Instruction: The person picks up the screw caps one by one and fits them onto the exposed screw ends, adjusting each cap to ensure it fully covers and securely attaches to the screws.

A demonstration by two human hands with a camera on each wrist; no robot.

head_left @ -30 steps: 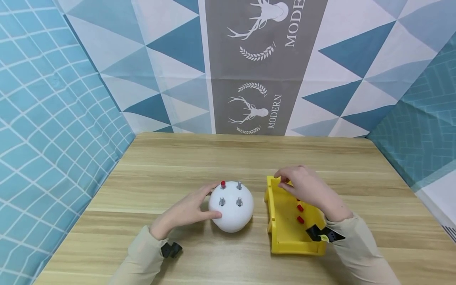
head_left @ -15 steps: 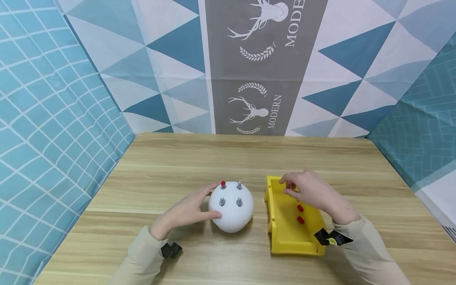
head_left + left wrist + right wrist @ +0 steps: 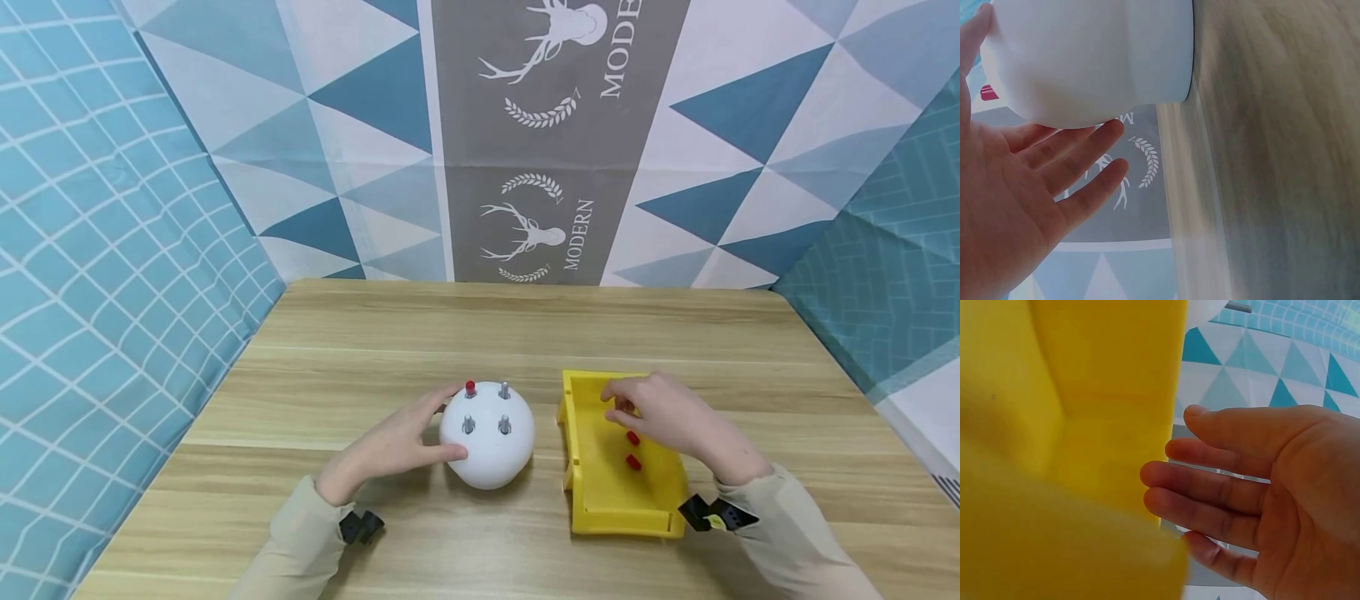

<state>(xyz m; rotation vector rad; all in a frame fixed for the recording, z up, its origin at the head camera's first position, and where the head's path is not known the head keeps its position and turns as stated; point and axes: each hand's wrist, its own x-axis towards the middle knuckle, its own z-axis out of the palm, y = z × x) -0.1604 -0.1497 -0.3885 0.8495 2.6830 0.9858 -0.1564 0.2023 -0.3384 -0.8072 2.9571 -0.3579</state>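
White, smooth and four-pegged, the dome (image 3: 491,457) is held by the left grip (image 3: 392,442), right grip (image 3: 667,417) relaxed.

Wooden tabletop (image 3: 525,325) — behind it, a grey deer panel (image 3: 551,152) between blue triangles (image 3: 378,92).

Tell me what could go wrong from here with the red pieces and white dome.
The red pieces are small and loose in the yellow bin, so the right hand might fumble one. The white dome looks smooth and only the left hand holds it, so pushing could shift it.
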